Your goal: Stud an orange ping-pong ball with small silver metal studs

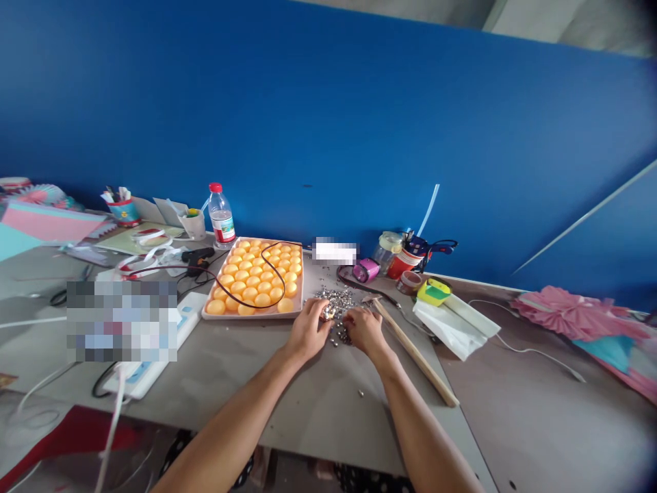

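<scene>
My left hand (pixel 308 331) is closed around a small ball studded with silvery pieces (pixel 327 313), of which only part shows between the fingers. To its right, my right hand (pixel 365 329) has its fingers bent down into a loose pile of small shiny metal pieces (pixel 336 297); its fingertips are hidden, so what they touch is unclear. The pile spreads over the grey table between and behind both hands. Left of the pile lies a shallow white tray (pixel 302 287) filled with orange balls (pixel 263 300), with a dark cable across it.
A wooden-handled hammer (pixel 418 356) lies right of my right hand. Behind are a pink roll (pixel 366 270), a glass jar (pixel 387 250) and a yellow-green item (pixel 434 292). At left stand a bottle (pixel 222 219) and a white power strip (pixel 146 370). A blue partition (pixel 328 123) rises behind.
</scene>
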Motion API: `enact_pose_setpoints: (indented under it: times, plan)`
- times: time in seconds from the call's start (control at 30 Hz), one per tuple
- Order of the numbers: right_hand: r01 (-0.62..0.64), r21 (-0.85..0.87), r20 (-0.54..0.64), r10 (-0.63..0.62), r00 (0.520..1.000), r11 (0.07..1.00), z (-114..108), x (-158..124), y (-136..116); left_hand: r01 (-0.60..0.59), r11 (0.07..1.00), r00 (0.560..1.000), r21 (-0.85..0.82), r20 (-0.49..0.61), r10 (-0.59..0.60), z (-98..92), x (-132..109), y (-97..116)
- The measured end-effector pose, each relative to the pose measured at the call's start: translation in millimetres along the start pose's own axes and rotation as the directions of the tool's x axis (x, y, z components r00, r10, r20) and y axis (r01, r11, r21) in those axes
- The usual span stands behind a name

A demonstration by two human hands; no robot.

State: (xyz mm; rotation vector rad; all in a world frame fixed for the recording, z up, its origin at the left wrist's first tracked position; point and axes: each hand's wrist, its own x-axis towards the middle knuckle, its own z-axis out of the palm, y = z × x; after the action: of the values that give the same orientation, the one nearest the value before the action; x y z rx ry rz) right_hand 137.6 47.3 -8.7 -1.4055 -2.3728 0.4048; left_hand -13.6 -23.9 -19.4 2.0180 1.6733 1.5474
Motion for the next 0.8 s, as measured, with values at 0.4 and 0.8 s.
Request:
enact_pose_setpoints:
  times: [0.4, 0.8]
  plan:
    - [-0.03, 0.865, -0.085, 0.205, 0.975, 0.501, -8, 4, -8, 0.013, 1.0, 0.999, -0.012, 0.029, -0.013, -1.3, 0, -3]
    - [-0.285, 0.95, 0.287, 0.004, 0.958, 0.129, -13, -4, -18, 0.062, 0.997, 0.998, -0.041, 0.007, -0.062, -1.4, 1, 0]
